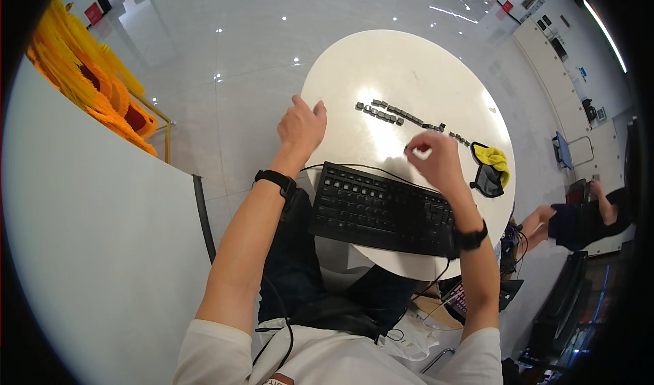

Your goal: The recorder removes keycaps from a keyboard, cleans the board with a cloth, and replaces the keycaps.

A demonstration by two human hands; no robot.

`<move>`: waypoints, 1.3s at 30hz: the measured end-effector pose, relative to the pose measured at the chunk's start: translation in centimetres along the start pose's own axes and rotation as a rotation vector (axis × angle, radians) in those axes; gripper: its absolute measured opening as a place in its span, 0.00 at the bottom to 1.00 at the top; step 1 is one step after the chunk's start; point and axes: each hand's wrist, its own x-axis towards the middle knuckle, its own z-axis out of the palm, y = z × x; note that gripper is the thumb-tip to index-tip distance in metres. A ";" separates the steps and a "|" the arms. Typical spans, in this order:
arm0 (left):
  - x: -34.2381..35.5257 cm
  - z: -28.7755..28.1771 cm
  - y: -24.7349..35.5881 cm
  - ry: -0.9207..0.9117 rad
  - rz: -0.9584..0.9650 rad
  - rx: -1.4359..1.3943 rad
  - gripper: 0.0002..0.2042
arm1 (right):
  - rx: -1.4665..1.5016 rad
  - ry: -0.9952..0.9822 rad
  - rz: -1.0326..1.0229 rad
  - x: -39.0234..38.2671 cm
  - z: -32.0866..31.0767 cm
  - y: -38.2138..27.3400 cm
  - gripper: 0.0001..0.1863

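Note:
A black keyboard (378, 211) lies across the near edge of the round white table, tilted slightly down to the right. Pale spots show in its upper left rows, where caps seem to be off. Over its upper right part hovers my right hand (436, 159), thumb and forefinger pinched on a small dark piece that looks like a keycap (407, 149). Beyond it, loose dark keycaps (402, 114) lie in rows on the table. My left hand (302, 127) is at the table's left edge, thumb and forefinger apart, nothing visible in it; its other fingers are partly hidden.
A yellow and grey cloth (492, 170) lies at the right of the round table (381, 51). The keyboard's cable runs along its far side. A white panel (102, 249) stands at left, near orange padded items (102, 78). Another person (579, 214) is at far right.

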 end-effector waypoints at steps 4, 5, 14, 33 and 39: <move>0.0 -0.4 -0.1 -0.024 -0.007 0.019 0.29 | -0.070 -0.022 0.024 4.1 0.8 3.7 0.05; 0.0 -0.3 -0.2 -0.019 -0.010 0.021 0.29 | -0.095 -0.055 0.025 4.6 1.2 4.2 0.05; 0.1 0.0 -0.1 0.004 -0.011 0.023 0.29 | -0.118 -0.095 0.095 6.1 2.3 5.7 0.06; 0.3 0.5 -0.4 0.014 -0.010 0.010 0.29 | -0.165 -0.319 -0.168 -7.5 -1.6 -4.9 0.07; 0.2 0.2 -0.3 0.006 -0.011 0.026 0.28 | -0.170 -0.281 -0.131 -8.2 -0.4 -5.0 0.06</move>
